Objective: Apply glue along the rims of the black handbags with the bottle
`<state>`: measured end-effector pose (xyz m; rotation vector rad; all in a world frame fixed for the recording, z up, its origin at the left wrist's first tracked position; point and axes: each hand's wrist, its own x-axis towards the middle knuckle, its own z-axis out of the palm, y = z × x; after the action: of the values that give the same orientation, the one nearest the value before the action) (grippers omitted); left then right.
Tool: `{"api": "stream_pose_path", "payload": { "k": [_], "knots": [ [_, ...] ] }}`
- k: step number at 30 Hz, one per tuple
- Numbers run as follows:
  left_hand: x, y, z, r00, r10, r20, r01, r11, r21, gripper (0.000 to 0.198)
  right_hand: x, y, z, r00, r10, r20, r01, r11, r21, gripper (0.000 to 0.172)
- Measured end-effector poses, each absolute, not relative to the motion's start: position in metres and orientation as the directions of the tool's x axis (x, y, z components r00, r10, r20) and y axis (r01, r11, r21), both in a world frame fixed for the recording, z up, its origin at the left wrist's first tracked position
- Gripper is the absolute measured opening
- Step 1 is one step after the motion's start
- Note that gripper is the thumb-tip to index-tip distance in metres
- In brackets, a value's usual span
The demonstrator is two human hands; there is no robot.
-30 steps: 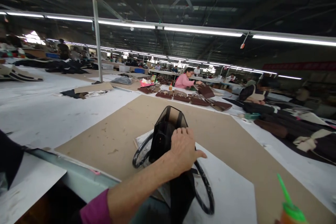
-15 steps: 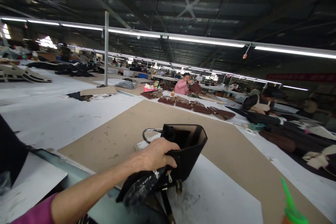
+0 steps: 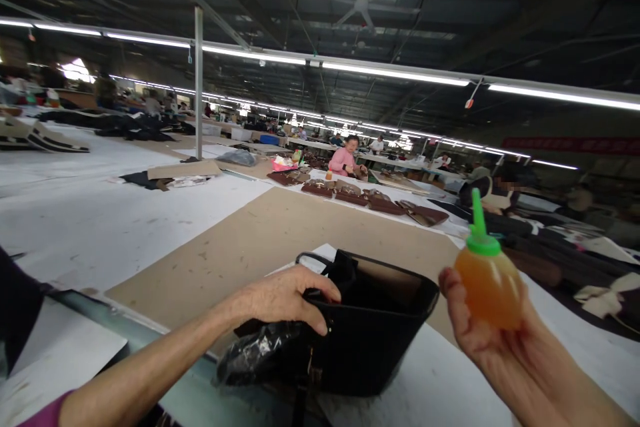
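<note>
A black handbag [image 3: 370, 347] stands on the white sheet in front of me, its mouth open upward and its lining showing. My left hand [image 3: 295, 297] pinches the bag's near left rim between thumb and fingers. Behind that hand rises a handle [image 3: 310, 257], and crumpled clear plastic [image 3: 260, 350] hangs below it. To the right of the bag, my right hand [image 3: 495, 340] grips a squeeze bottle [image 3: 487, 283] of amber liquid, held upright. The bottle has a green cap and a green pointed nozzle. Bag and bottle are apart.
Brown board [image 3: 225, 233] covers the table's middle. Brown bag pieces [image 3: 350, 193] lie in a row beyond it, where a person in pink [image 3: 343, 159] works. Dark material [image 3: 540, 260] lies at right. A metal post [image 3: 199, 87] stands back left.
My right hand has come into view with the bottle, raised from the lower right. The bag has turned and shifted right and nearer, still held by my left hand.
</note>
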<state>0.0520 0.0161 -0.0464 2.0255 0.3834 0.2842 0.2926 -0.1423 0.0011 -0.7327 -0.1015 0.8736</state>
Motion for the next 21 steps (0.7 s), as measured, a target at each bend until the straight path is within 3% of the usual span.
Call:
{"api": "stream_pose_path", "payload": {
  "k": [4, 8, 11, 13, 15, 18, 21],
  "knots": [
    [0.057, 0.008, -0.036, 0.897, 0.438, 0.067, 0.112, -0.369, 0.923, 0.026, 0.284, -0.106, 0.005, 0.613, 0.756, -0.23, -0.709, 0.398, -0.581, 0.028],
    [0.082, 0.004, -0.028, 0.813, 0.568, 0.132, 0.305, -0.608, 0.733, 0.031, 0.279, -0.095, -0.001, 0.581, 0.779, -0.235, -0.74, 0.386, -0.551, 0.024],
    [0.115, 0.01, -0.024, 0.911, 0.368, 0.187, 0.175, -0.755, 0.632, 0.024, 0.282, -0.097, -0.003, 0.58, 0.783, -0.223, -0.733, 0.383, -0.562, 0.026],
    [0.136, 0.019, -0.024, 0.974, 0.204, 0.096, 0.065, -0.664, 0.745, 0.022, 0.285, -0.099, -0.004, 0.581, 0.782, -0.225, -0.73, 0.377, -0.57, 0.025],
    [0.151, 0.029, -0.026, 0.983, 0.156, -0.101, 0.17, -0.543, 0.822, 0.024, 0.287, -0.101, -0.004, 0.579, 0.777, -0.247, -0.737, 0.37, -0.566, 0.024],
    [0.155, 0.036, -0.03, 0.891, 0.206, -0.405, 0.439, -0.619, 0.651, 0.017, 0.286, -0.104, -0.003, 0.56, 0.779, -0.283, -0.765, 0.356, -0.536, 0.021],
    [0.138, 0.037, -0.034, 0.803, 0.306, -0.512, 0.55, -0.712, 0.437, 0.017, 0.282, -0.108, -0.002, 0.551, 0.785, -0.282, -0.767, 0.344, -0.542, 0.019]
  ]
}}
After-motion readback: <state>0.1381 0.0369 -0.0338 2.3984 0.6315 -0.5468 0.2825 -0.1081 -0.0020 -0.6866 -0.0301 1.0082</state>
